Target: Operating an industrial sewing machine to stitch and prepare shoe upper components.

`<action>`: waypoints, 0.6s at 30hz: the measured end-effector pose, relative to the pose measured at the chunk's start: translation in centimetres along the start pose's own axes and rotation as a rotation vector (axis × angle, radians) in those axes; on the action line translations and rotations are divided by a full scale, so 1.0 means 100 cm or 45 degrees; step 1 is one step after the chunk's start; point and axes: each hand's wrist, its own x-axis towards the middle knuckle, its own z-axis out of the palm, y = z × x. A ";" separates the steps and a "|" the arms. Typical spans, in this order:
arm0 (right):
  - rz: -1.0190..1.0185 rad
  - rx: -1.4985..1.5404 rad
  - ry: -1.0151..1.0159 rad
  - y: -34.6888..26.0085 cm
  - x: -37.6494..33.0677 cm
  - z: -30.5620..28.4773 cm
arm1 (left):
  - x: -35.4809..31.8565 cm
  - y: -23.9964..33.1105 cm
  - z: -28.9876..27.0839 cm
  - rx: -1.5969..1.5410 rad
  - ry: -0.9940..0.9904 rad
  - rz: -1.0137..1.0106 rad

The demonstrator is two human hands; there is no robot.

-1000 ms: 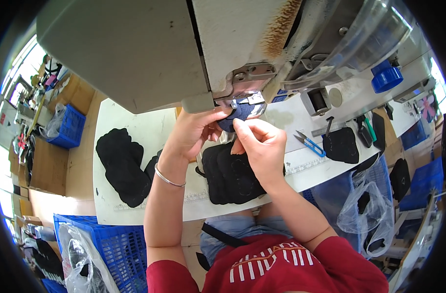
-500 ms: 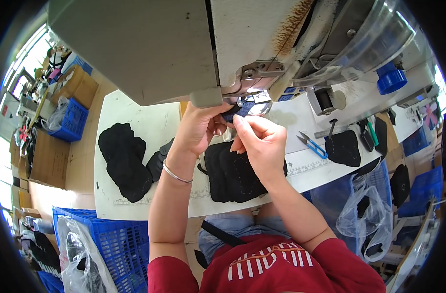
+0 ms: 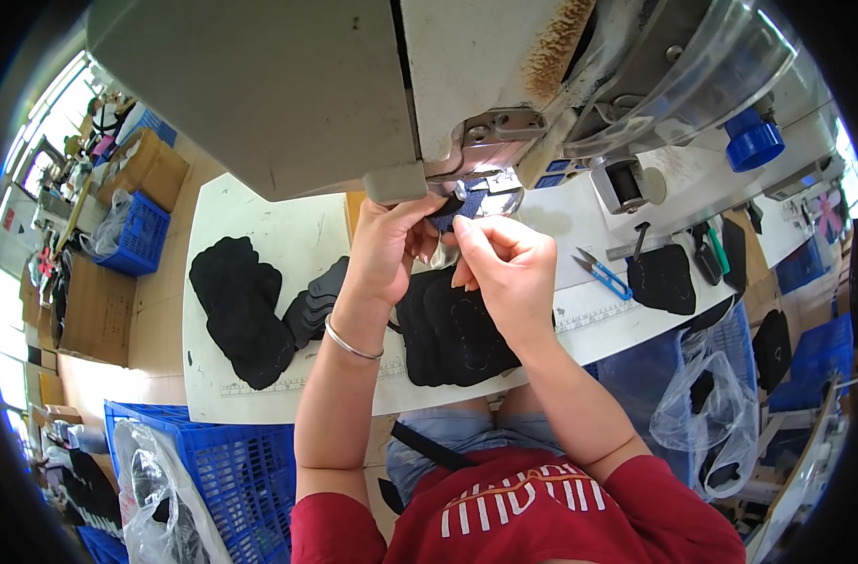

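A small dark blue fabric piece (image 3: 467, 209) lies under the head of the sewing machine (image 3: 269, 103). My left hand (image 3: 389, 246) pinches the piece on its left side, close under the machine head. With thumb and forefinger together, my right hand (image 3: 512, 268) grips its near right edge. The fingertips partly cover the piece, and the needle area is hard to make out. Just below my hands rests a pile of black fabric pieces (image 3: 462, 329), some marked with light stitch lines.
Left on the white table are another black pile (image 3: 236, 310) and smaller dark grey pieces (image 3: 321, 299). To the right lie blue-handled thread snips (image 3: 606, 275) and a black piece (image 3: 661, 279). Blue crates (image 3: 227, 479) flank the table, and plastic bags (image 3: 702, 414) hang at right.
My right hand has shifted slightly right and up along the piece's edge. My left hand keeps its pinch, its forearm slightly farther right. The whole view has also shifted a little.
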 end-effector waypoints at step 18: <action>-0.908 -1.092 0.126 0.012 -0.003 -0.016 | -0.023 -0.014 0.031 0.072 0.241 0.310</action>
